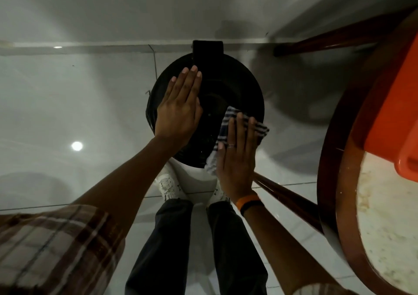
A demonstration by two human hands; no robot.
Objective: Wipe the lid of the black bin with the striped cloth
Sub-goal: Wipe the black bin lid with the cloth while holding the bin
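Note:
A round black bin lid (228, 86) fills the middle of the view, with its hinge against the wall at the far side. My left hand (181, 107) lies flat on the lid's left half, fingers straight and together, holding nothing. My right hand (237, 156) presses flat on the striped cloth (260, 127) at the lid's near right edge. The cloth is dark blue and white, and it sticks out past my fingertips and under my thumb.
A round wooden table (334, 159) with a pale top stands close on the right, with an orange plastic item (398, 104) on it. Its dark wooden legs (285, 193) run beside the bin. My white shoes (169, 186) stand on the glossy white tile floor (67, 104).

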